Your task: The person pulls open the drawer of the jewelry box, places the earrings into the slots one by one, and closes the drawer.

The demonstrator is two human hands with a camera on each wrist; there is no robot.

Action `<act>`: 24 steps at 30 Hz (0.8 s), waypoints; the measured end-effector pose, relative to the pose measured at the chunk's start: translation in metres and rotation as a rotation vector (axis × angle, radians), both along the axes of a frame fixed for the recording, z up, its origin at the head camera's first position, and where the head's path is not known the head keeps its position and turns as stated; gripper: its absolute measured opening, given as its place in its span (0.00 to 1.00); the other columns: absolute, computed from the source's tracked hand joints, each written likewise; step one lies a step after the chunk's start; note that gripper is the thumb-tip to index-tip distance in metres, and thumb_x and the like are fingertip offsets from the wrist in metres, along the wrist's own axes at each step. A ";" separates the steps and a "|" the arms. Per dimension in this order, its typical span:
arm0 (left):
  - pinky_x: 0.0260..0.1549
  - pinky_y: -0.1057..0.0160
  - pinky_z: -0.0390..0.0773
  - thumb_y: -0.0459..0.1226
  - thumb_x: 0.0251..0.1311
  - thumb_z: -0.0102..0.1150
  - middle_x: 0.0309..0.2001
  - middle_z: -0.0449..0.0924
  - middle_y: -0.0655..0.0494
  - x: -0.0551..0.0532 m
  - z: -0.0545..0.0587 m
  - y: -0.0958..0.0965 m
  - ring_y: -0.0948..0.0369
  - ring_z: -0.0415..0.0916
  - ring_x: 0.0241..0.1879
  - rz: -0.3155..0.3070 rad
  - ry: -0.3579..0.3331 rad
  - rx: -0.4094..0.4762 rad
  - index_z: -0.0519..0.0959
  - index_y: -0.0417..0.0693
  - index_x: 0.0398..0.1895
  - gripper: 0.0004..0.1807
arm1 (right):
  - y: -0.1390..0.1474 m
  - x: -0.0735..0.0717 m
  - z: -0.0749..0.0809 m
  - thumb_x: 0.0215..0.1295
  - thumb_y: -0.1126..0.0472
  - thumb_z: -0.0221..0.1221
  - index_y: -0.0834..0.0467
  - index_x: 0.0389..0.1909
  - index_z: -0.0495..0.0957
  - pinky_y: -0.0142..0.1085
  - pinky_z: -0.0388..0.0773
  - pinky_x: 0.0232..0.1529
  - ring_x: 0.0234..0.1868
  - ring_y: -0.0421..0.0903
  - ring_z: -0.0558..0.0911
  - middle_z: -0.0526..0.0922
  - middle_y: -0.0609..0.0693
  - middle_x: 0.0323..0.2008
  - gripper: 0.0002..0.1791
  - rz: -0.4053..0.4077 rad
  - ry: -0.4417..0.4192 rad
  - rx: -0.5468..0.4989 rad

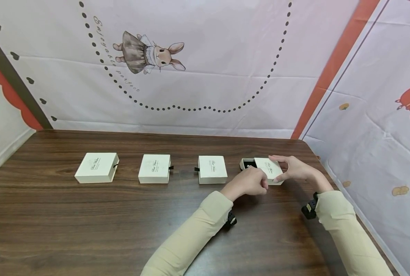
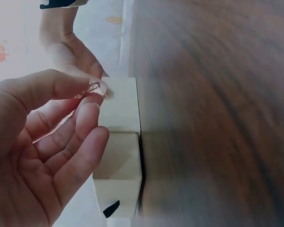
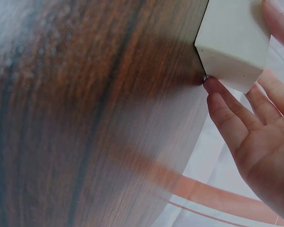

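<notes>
At the right end of the table stands a white jewelry box (image 1: 269,168), its drawer (image 1: 248,164) slid partly out to the left. The drawer has a dark inside, and a small shiny spot shows in it. Over the box's front, my left hand (image 1: 248,182) pinches a small earring (image 2: 91,88) between thumb and forefinger; a thin pin sticks out of it in the left wrist view. My right hand (image 1: 296,168) holds the box sleeve at its right end, thumb in front and fingers at the back. The right wrist view shows fingertips (image 3: 217,97) touching the sleeve's end.
Three more white boxes stand in a row to the left: a near one (image 1: 212,169), a middle one (image 1: 154,168) and a far-left one (image 1: 96,167), each with a black pull tab. The brown wooden table (image 1: 105,222) meets a printed cloth (image 1: 205,88) behind.
</notes>
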State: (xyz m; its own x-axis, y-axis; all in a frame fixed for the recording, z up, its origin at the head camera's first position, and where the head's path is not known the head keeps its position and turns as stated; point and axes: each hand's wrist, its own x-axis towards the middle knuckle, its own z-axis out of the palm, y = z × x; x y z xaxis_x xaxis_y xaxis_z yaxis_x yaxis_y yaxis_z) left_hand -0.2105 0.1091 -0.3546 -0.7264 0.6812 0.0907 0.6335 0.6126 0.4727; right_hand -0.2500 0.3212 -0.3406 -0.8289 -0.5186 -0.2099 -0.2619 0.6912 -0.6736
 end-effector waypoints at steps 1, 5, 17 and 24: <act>0.32 0.75 0.70 0.36 0.47 0.62 0.20 0.75 0.70 0.000 0.000 -0.001 0.72 0.69 0.23 0.009 -0.009 0.008 0.81 0.56 0.19 0.05 | 0.000 0.000 0.000 0.47 0.62 0.69 0.69 0.66 0.53 0.35 0.76 0.42 0.61 0.66 0.62 0.52 0.68 0.66 0.48 0.000 0.000 -0.001; 0.24 0.77 0.69 0.35 0.48 0.61 0.23 0.78 0.68 -0.002 0.002 -0.004 0.72 0.70 0.23 0.038 -0.045 0.050 0.83 0.55 0.23 0.04 | 0.001 -0.001 -0.001 0.46 0.62 0.69 0.69 0.66 0.54 0.45 0.74 0.48 0.62 0.65 0.61 0.53 0.67 0.66 0.48 -0.003 0.029 0.014; 0.27 0.77 0.69 0.35 0.51 0.61 0.25 0.81 0.65 -0.012 0.006 -0.015 0.74 0.72 0.25 0.114 -0.018 0.168 0.84 0.51 0.29 0.03 | -0.001 0.000 0.000 0.44 0.58 0.70 0.67 0.66 0.54 0.53 0.70 0.51 0.63 0.66 0.58 0.53 0.67 0.66 0.50 -0.036 0.026 0.056; 0.26 0.76 0.69 0.37 0.54 0.62 0.24 0.80 0.65 -0.017 0.004 -0.019 0.73 0.72 0.23 0.155 -0.046 0.209 0.84 0.51 0.29 0.03 | 0.000 -0.002 -0.002 0.44 0.58 0.71 0.65 0.67 0.55 0.51 0.70 0.50 0.62 0.65 0.60 0.54 0.67 0.66 0.50 -0.047 0.023 0.058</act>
State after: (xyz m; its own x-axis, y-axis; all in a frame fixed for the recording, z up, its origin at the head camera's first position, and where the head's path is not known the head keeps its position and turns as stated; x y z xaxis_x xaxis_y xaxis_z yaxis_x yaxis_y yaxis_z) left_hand -0.2277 0.0900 -0.3504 -0.8274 0.5314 0.1817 0.5143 0.5869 0.6254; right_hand -0.2516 0.3215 -0.3427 -0.8572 -0.4660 -0.2194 -0.2427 0.7412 -0.6259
